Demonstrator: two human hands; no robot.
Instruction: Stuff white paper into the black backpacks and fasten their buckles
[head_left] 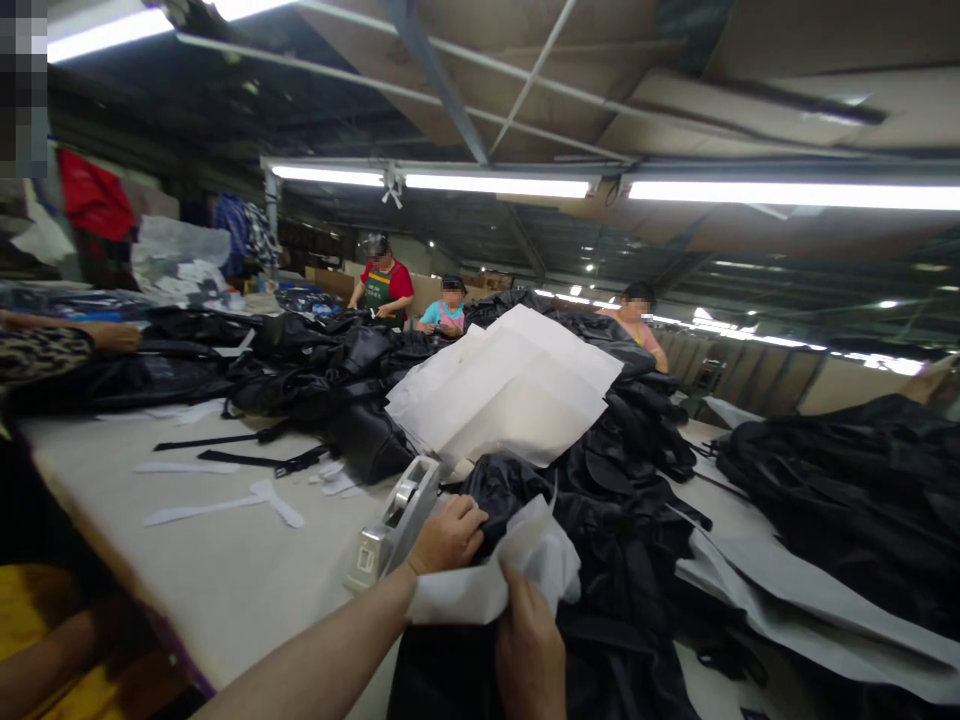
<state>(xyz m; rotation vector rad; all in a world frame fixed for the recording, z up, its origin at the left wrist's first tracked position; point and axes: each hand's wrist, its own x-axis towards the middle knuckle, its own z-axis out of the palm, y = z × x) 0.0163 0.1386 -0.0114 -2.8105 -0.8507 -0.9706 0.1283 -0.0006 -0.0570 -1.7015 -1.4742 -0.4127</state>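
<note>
My left hand (448, 535) is closed on the edge of a white sheet of thin fabric or paper (517, 575) near the bottom centre. My right hand (529, 645) grips the same white sheet from below, fingers curled round it. Under the sheet lies a black bag of shiny material (600, 590). A grey tape dispenser (394, 525) stands just left of my left hand on the beige table (225, 560).
A stack of white sheets (510, 390) rests on a heap of black bags (352, 370). More black bags (847, 490) lie at right. Black straps (247, 450) and white scraps (225, 505) lie at left. Three people (384, 285) work at the far end; someone's arm (67, 340) reaches in at left.
</note>
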